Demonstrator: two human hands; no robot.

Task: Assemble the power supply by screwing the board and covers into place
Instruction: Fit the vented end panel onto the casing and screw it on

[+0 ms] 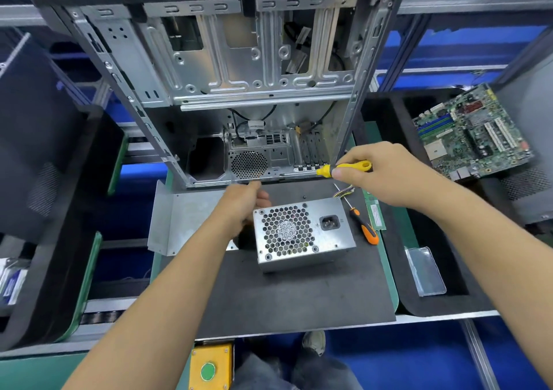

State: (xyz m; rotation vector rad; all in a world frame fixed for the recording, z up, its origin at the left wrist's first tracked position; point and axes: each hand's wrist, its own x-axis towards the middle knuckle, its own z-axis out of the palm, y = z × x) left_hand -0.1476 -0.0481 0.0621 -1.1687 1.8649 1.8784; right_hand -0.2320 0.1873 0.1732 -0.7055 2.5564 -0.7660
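A person's right hand (386,174) grips a yellow-handled screwdriver (347,169), fingers curled round the handle, holding it level above the far edge of a dark grey foam work mat (284,297). The left hand (244,202) reaches down beside the left face of a silver metal power supply box (302,234), its fingers curled; whether they hold anything cannot be told. The box sits near the middle of the mat, its honeycomb fan grille and black power socket facing the camera, with a bundle of coloured wires (345,193) at its far right corner. A bent sheet-metal cover (179,219) lies just left of it. An orange-and-black screwdriver (362,222) rests on the mat to the right of the box. Behind stands an open grey steel computer case (227,69). A green motherboard (469,134) lies in a black tray to the right.
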